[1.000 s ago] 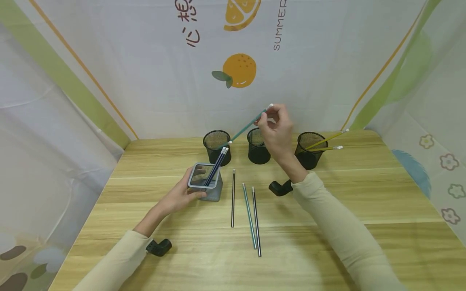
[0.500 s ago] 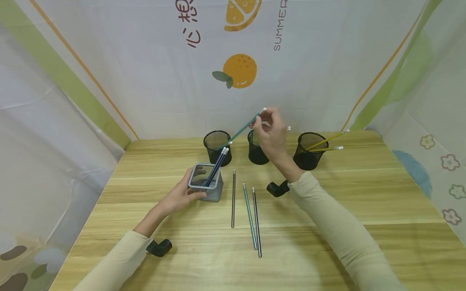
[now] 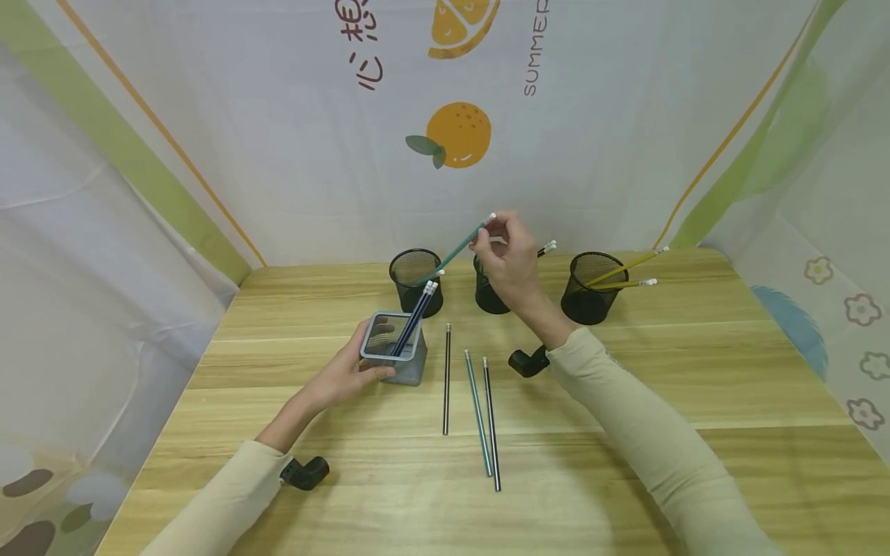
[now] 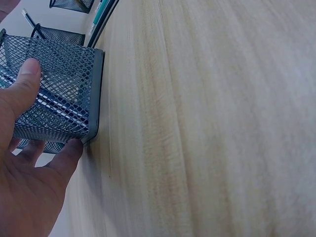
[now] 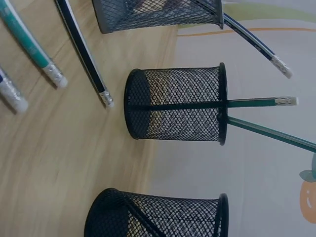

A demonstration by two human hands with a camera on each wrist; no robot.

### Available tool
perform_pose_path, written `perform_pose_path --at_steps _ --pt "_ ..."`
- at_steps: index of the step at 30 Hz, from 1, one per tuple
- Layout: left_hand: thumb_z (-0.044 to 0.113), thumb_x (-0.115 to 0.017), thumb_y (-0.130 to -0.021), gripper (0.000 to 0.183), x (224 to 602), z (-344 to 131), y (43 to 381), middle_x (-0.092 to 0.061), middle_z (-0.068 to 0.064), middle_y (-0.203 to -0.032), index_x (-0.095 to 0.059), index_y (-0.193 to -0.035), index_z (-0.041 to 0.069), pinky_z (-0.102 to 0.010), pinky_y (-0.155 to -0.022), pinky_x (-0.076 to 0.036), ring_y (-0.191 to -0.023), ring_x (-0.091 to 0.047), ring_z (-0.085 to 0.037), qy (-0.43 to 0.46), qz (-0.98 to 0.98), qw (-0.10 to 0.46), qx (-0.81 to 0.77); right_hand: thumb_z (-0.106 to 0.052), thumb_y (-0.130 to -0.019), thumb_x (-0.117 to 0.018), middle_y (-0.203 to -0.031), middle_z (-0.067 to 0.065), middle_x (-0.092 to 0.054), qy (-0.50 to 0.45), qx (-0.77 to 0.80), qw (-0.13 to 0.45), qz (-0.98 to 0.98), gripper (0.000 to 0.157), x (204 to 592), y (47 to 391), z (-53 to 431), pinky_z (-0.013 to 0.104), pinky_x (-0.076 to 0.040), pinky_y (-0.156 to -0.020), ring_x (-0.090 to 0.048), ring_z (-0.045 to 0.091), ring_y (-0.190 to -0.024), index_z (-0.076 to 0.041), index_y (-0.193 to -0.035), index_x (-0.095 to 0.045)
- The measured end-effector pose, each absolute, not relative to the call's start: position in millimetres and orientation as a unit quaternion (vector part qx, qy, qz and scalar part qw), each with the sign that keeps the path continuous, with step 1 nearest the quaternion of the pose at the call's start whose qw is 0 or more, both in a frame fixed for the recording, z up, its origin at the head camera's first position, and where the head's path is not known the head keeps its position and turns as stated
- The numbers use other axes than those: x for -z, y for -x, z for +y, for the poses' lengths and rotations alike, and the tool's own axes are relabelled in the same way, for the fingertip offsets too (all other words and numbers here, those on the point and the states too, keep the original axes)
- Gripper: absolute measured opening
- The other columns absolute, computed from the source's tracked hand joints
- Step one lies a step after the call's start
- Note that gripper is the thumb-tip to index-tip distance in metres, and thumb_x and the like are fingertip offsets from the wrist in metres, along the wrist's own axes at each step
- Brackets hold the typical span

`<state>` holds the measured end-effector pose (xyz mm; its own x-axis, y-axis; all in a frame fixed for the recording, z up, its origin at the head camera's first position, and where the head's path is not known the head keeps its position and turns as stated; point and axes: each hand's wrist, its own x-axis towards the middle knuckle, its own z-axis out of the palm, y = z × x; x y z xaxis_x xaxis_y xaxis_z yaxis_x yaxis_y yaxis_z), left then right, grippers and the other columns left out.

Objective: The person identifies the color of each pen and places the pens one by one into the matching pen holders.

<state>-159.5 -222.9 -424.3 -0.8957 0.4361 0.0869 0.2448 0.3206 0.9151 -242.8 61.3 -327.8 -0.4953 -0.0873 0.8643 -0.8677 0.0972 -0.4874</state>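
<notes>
My left hand [image 3: 346, 376] grips a grey square mesh pen holder [image 3: 412, 371]. In the left wrist view, the thumb lies along the holder's side and fingers are at its base. Navy pencils [image 3: 414, 320] with white erasers lean inside it. My right hand [image 3: 507, 262] pinches a green pencil [image 3: 459, 251] near its eraser end, slanting down left to the left round black mesh cup [image 3: 419, 300]. Seen from the right wrist, that green pencil [image 5: 271, 134] meets the cup's rim [image 5: 223, 103], beside another green pencil [image 5: 254, 102] standing in the cup. The right hand is outside that view.
A middle black mesh cup [image 3: 492, 300] holds black pencils [image 3: 548, 248]; a right one [image 3: 585, 307] holds yellow pencils [image 3: 619, 284]. On the table lie a black pencil [image 3: 446, 378], a green pencil [image 3: 477, 409] and a dark pencil [image 3: 492, 428]. A printed curtain [image 3: 591, 154] hangs behind.
My right hand has moved left and a little down, bringing the green pencil further toward the left black cup. The left hand and the grey holder have stayed in place.
</notes>
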Motion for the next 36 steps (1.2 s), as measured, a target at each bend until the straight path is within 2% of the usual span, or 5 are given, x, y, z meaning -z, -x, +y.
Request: perform_pose_path --at_steps 7,13,17,29,36 --pt "-0.009 -0.070 -0.091 0.084 426.8 -224.3 160.6 -0.038 -0.032 -0.150 -0.019 -0.156 0.000 -0.055 -0.108 -0.041 -0.133 -0.045 -0.044 -0.220 0.802 0.088 -0.548 0.020 -0.094 -0.054 -0.091 0.030 -0.059 -0.355 -0.547 0.306 -0.694 0.009 336.6 240.7 61.5 0.041 -0.062 -0.068 -0.066 0.043 -0.077 0.018 -0.102 -0.053" --pt "-0.011 -0.070 -0.090 0.084 428.1 -224.4 161.4 -0.037 -0.034 -0.149 -0.019 -0.156 -0.001 -0.053 -0.106 -0.043 -0.130 -0.048 -0.045 -0.229 0.794 0.086 -0.556 -0.008 -0.098 -0.066 -0.105 0.018 -0.060 -0.287 -0.533 0.168 -0.778 0.023 367.2 250.1 69.7 0.028 -0.060 -0.078 -0.065 0.023 -0.094 0.005 -0.116 -0.058" --pt "-0.012 -0.070 -0.090 0.084 428.5 -224.2 161.7 -0.037 -0.034 -0.149 -0.018 -0.156 -0.001 -0.053 -0.106 -0.044 -0.129 -0.049 -0.045 -0.230 0.791 0.087 -0.560 -0.020 -0.097 -0.069 -0.106 0.015 -0.063 -0.250 -0.494 0.107 -0.826 0.034 368.7 241.2 75.8 0.030 -0.060 -0.080 -0.066 0.022 -0.093 0.003 -0.119 -0.059" --pt "-0.010 -0.070 -0.091 0.084 427.4 -225.1 161.4 -0.039 -0.031 -0.149 -0.018 -0.156 0.001 -0.052 -0.106 -0.044 -0.133 -0.046 -0.043 -0.226 0.799 0.090 -0.551 -0.021 -0.098 -0.068 -0.088 0.005 -0.068 -0.230 -0.411 0.022 -0.882 0.019 376.4 229.8 89.3 0.032 -0.058 -0.071 -0.066 0.018 -0.077 -0.002 -0.098 -0.067" --pt "-0.010 -0.070 -0.091 0.084 427.2 -224.7 161.1 -0.039 -0.033 -0.149 -0.017 -0.156 0.000 -0.055 -0.107 -0.043 -0.134 -0.045 -0.044 -0.229 0.797 0.089 -0.551 -0.024 -0.097 -0.066 -0.084 0.004 -0.067 -0.220 -0.361 -0.023 -0.906 0.021 380.1 225.7 98.9 0.034 -0.056 -0.066 -0.064 0.018 -0.073 -0.003 -0.092 -0.068"
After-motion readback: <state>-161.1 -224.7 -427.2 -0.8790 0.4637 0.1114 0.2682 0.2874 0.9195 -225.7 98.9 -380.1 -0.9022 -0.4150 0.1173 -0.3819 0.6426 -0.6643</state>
